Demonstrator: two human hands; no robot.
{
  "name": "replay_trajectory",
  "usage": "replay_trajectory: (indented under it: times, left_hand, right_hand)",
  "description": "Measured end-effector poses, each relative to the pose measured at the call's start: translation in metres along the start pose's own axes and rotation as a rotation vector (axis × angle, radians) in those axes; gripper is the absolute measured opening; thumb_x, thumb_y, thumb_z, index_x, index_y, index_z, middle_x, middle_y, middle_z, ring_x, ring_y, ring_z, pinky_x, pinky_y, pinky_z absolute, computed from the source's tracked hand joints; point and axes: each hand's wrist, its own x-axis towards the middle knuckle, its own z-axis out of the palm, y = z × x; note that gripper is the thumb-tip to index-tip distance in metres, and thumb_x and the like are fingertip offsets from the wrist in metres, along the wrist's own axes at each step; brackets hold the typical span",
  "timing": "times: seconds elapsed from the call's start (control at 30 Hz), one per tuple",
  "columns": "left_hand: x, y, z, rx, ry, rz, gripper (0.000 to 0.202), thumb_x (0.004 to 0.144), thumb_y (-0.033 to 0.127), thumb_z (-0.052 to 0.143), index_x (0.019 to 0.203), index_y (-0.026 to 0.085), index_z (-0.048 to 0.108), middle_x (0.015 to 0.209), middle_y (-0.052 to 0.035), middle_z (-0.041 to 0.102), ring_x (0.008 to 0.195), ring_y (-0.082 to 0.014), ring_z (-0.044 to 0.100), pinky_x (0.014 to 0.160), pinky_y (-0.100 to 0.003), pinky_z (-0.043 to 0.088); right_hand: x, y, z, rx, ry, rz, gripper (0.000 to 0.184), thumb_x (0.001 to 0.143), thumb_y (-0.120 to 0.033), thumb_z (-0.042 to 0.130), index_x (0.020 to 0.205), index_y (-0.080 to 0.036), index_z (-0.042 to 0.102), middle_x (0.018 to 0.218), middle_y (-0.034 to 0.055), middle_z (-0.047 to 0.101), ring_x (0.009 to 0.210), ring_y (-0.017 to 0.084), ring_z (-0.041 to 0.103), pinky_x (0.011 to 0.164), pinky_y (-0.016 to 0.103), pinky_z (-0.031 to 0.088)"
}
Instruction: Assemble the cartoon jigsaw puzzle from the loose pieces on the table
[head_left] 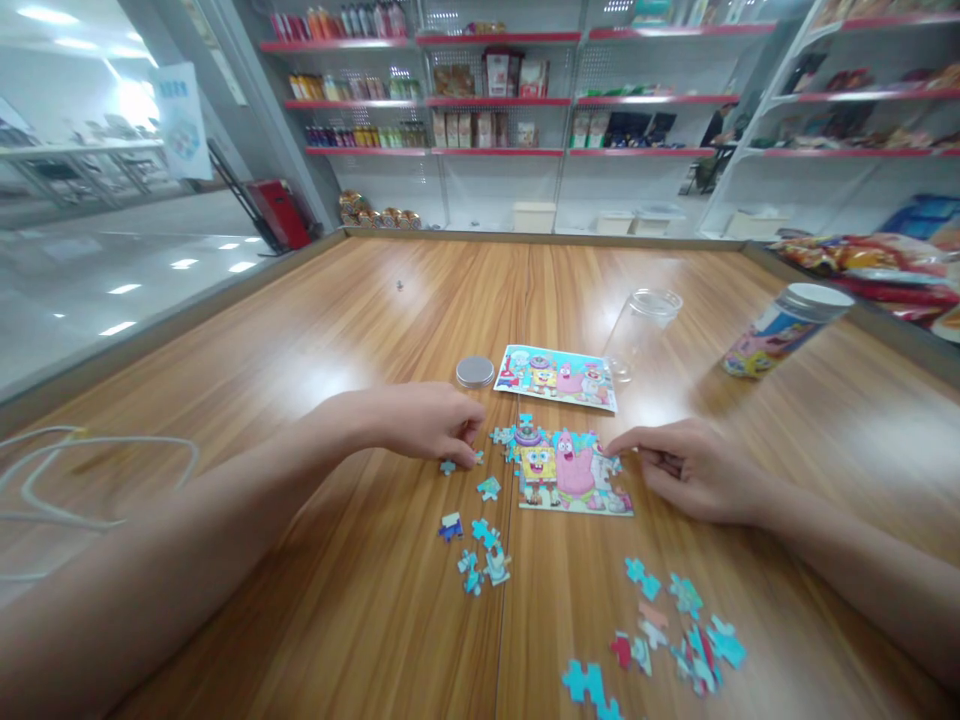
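Right hand (697,470): fingers parted, index at the right edge of the puzzle (574,475). Left hand (427,420): fingertips close together by a piece (479,457); grip cannot be told. Puzzle: mid-frame on the bench (360,610), left of the nearer, right fingers; long axis left-right, figures' heads toward frame top.

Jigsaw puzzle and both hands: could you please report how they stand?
Left hand beside a small loose piece. Right hand at right edge of the puzzle. Puzzle partly assembled, more loose pieces nearer the camera. Picture sheet beyond, not covering it.
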Motion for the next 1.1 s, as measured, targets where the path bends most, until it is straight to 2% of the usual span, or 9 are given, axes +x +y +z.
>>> replay_trajectory:
  times: [0.1, 0.2, 0.37, 0.5, 0.6, 0.7, 0.9, 1.1]
  left_hand:
    - [0.001, 0.001, 0.001, -0.027, -0.063, 0.008, 0.028, 0.083, 0.045, 0.072, 0.083, 0.019, 0.062, 0.075, 0.0016, 0.063, 0.063, -0.0115, 0.052, 0.053, -0.022, 0.03]
    - [-0.006, -0.003, -0.005, 0.004, -0.091, 0.004, 0.03, 0.084, 0.048, 0.07, 0.082, 0.019, 0.063, 0.073, 0.0015, 0.063, 0.062, -0.0118, 0.052, 0.054, -0.023, 0.03]
    - [-0.019, -0.02, -0.018, 0.096, -0.036, -0.097, 0.033, 0.083, 0.051, 0.069, 0.078, 0.019, 0.066, 0.072, -0.0001, 0.064, 0.062, -0.0133, 0.052, 0.054, -0.025, 0.028]
    - [-0.015, -0.026, -0.012, 0.11, -0.094, -0.142, 0.03, 0.076, 0.048, 0.075, 0.073, 0.019, 0.067, 0.067, -0.0004, 0.064, 0.059, -0.0138, 0.051, 0.053, -0.027, 0.025]
    - [-0.011, -0.021, -0.006, 0.073, -0.163, -0.141, 0.028, 0.072, 0.045, 0.078, 0.073, 0.019, 0.068, 0.065, 0.0005, 0.064, 0.056, -0.0135, 0.05, 0.053, -0.027, 0.025]
    - [-0.011, -0.014, -0.007, 0.063, -0.183, -0.111, 0.026, 0.071, 0.042, 0.08, 0.075, 0.02, 0.068, 0.067, 0.0017, 0.065, 0.057, -0.013, 0.051, 0.053, -0.026, 0.025]
    - [-0.013, 0.0, -0.01, 0.109, -0.084, -0.09, 0.029, 0.072, 0.044, 0.08, 0.084, 0.02, 0.069, 0.075, 0.0003, 0.068, 0.062, -0.0133, 0.053, 0.054, -0.025, 0.027]
    - [-0.011, 0.006, -0.004, 0.116, -0.084, -0.055, 0.019, 0.073, 0.032, 0.078, 0.084, 0.02, 0.068, 0.075, 0.0005, 0.067, 0.066, -0.0145, 0.055, 0.054, -0.025, 0.027]
  right_hand:
    - [0.001, 0.0, -0.001, 0.008, 0.013, -0.012, 0.042, 0.081, -0.007, 0.052, 0.118, -0.021, 0.067, 0.056, -0.0081, 0.042, 0.047, 0.003, 0.038, 0.05, 0.017, 0.028]
    - [0.002, 0.0, -0.001, 0.007, 0.025, -0.022, 0.041, 0.08, -0.007, 0.053, 0.116, -0.019, 0.068, 0.056, -0.0079, 0.042, 0.047, 0.003, 0.038, 0.05, 0.017, 0.029]
    - [0.002, 0.0, -0.001, 0.016, 0.033, -0.014, 0.04, 0.081, -0.008, 0.053, 0.116, -0.018, 0.069, 0.057, -0.0073, 0.043, 0.047, 0.003, 0.039, 0.049, 0.017, 0.029]
    - [0.002, 0.0, -0.002, 0.042, 0.017, 0.009, 0.039, 0.081, -0.008, 0.053, 0.115, -0.018, 0.07, 0.056, -0.007, 0.041, 0.045, 0.004, 0.036, 0.047, 0.018, 0.026]
    - [0.001, 0.0, -0.002, 0.036, 0.015, 0.016, 0.04, 0.081, -0.008, 0.053, 0.116, -0.019, 0.069, 0.056, -0.0067, 0.042, 0.045, 0.004, 0.037, 0.046, 0.018, 0.026]
    - [0.001, 0.001, -0.001, 0.024, 0.014, 0.008, 0.041, 0.081, -0.008, 0.053, 0.117, -0.02, 0.069, 0.057, -0.0067, 0.043, 0.046, 0.004, 0.038, 0.047, 0.018, 0.028]
    - [0.002, 0.001, 0.0, 0.028, 0.023, -0.005, 0.04, 0.081, -0.008, 0.052, 0.116, -0.018, 0.069, 0.057, -0.0064, 0.045, 0.047, 0.004, 0.039, 0.048, 0.018, 0.029]
    - [0.002, 0.0, -0.001, 0.023, 0.013, 0.004, 0.039, 0.081, -0.008, 0.052, 0.115, -0.019, 0.07, 0.056, -0.0069, 0.044, 0.046, 0.004, 0.038, 0.049, 0.018, 0.028]
